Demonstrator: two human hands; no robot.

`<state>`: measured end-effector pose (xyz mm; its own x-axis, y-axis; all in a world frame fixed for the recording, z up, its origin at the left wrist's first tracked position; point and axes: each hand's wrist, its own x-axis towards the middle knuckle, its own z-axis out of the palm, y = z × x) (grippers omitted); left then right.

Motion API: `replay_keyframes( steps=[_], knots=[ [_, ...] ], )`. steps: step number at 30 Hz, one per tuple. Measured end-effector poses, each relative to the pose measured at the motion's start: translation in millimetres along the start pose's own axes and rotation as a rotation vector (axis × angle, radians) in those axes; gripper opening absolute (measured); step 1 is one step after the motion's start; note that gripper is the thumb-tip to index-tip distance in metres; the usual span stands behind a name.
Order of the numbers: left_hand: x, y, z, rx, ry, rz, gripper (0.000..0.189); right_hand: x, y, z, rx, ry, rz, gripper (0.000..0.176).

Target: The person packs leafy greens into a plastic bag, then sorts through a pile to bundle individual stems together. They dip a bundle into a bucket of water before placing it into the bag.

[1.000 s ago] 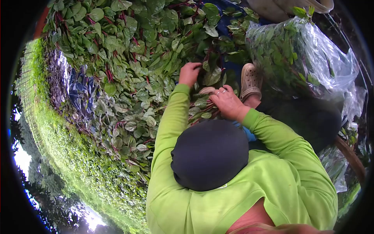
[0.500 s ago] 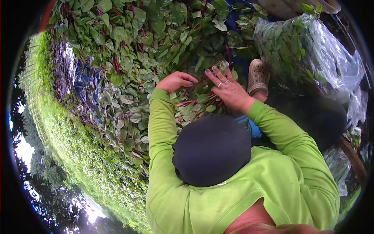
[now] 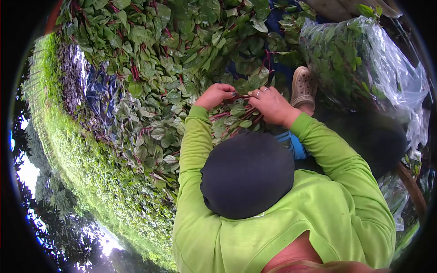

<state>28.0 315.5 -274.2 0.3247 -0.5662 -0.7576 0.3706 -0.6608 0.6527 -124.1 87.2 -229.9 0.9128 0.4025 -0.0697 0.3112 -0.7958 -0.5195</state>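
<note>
My left hand (image 3: pixel 216 96) pinches the end of a thin stem, thumb against fingertips. Close beside it, my right hand (image 3: pixel 272 105), with rings on its fingers, is closed around red stems of leafy greens that look like Malabar spinach. The stems (image 3: pixel 246 111) run between and below the two hands, partly hidden by my fingers. A thick spread of the same greens (image 3: pixel 168 59), with broad green leaves and red stems, lies in front of and left of my hands.
A clear plastic bag (image 3: pixel 337 54) of greens stands at the right. Beside it is a foot in a tan clog (image 3: pixel 304 86). A blue object (image 3: pixel 293 144) lies below my right hand. Dark plastic sheeting (image 3: pixel 101 91) and low green plants (image 3: pixel 91 159) extend left.
My left hand has moved right, toward my right hand. The right hand's fingers, spread before, have curled closed around the stems.
</note>
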Motion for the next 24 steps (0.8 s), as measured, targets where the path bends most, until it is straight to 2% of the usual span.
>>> replay_keyframes(
  steps=[2,5,8,10,13,15,17,20,24],
  knots=[
    [13.5,-17.8,4.8,-0.023,0.103,0.037,0.024,1.0,-0.1,-0.4,0.017,0.011,0.003,0.036],
    [12.7,-17.9,19.7,0.197,0.422,0.173,0.028,2.5,-4.9,-5.5,0.018,-0.019,0.012,0.036],
    [2.7,-31.6,-0.3,0.437,0.82,0.256,0.034,-2.6,-4.1,3.3,0.026,0.002,0.011,0.038],
    [-3.6,-41.2,-14.0,0.357,0.997,0.258,0.035,-4.0,-0.5,4.1,0.032,0.016,0.027,0.039],
    [-22.5,-37.9,3.7,0.323,1.029,0.329,0.035,-4.3,-0.1,4.3,0.048,-0.014,0.077,0.038],
    [-39.8,-21.4,27.1,0.368,0.92,0.364,0.035,-1.8,-1.5,3.4,0.045,-0.035,0.104,0.039],
    [-46.3,-8.0,59.5,0.187,0.75,0.215,0.033,-1.0,-0.9,6.1,0.055,-0.006,0.109,0.04],
    [-27.4,-20.0,89.0,0.347,0.749,0.532,0.03,-2.2,-0.7,7.3,0.059,-0.028,0.109,0.042],
    [-21.1,-23.2,107.5,0.283,0.78,0.297,0.03,-5.4,-2.5,10.6,0.079,-0.014,0.061,0.043]
  ],
)
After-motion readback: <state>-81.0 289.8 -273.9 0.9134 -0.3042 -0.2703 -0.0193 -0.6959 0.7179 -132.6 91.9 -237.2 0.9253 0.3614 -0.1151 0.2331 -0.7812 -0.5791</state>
